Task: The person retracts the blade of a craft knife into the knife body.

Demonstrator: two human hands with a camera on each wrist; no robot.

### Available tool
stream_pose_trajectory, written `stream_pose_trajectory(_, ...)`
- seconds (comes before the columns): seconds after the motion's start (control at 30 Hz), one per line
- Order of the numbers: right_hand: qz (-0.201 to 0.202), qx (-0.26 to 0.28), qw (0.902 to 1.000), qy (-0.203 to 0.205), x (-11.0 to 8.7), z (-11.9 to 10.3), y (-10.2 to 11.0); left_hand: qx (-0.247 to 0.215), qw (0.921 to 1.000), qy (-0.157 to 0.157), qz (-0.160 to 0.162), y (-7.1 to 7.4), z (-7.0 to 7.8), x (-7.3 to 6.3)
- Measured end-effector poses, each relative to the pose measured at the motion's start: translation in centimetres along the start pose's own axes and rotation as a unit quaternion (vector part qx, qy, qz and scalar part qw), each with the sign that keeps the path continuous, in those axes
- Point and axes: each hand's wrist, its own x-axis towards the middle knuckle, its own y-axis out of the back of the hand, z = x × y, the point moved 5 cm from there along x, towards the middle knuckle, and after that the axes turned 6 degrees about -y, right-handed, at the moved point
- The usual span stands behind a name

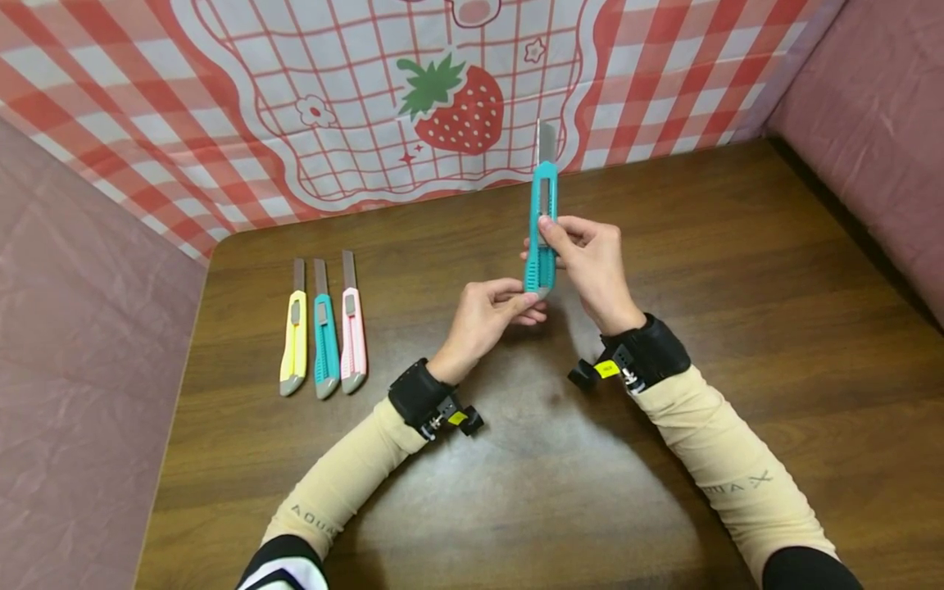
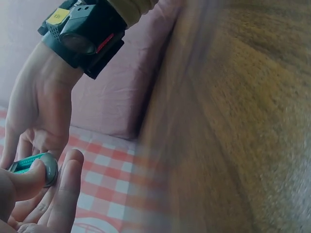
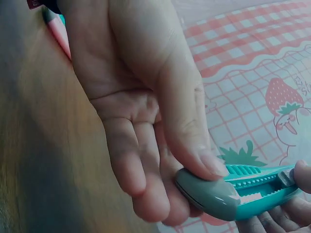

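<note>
A teal utility knife [image 1: 542, 184] is held up over the table's far part, its blade [image 1: 546, 141] extended and pointing away. My right hand [image 1: 594, 266] grips its body, with the thumb on the grey slider. At the near end, my left hand [image 1: 487, 321] pinches the grey end cap [image 3: 209, 194] between thumb and fingers. In the left wrist view, the left thumb [image 2: 29, 180] presses on that cap. Three more utility knives lie side by side at the left with blades out: yellow [image 1: 295, 344], teal [image 1: 325, 344] and pink [image 1: 353, 340].
The brown wooden table [image 1: 487, 492] backs onto a red-and-white checked cloth [image 1: 642, 82] with a strawberry print. Pink fabric walls [image 1: 878, 147] stand at both sides. Each wrist wears a black strap with a camera [image 1: 652, 352].
</note>
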Motion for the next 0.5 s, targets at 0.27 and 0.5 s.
stream_pose_trajectory(0.27, 0.013, -0.019, 0.9997, -0.002, -0.08, -0.09, 0.09, 0.004, 1.0, -0.003, 0.004, 0.36, 0.1, 0.05)
stream_pose_trajectory(0.5, 0.032, -0.097, 0.9941, 0.037, -0.23, -0.3, 0.11, 0.014, 0.9999, 0.01, -0.001, 0.1, 0.01, 0.09)
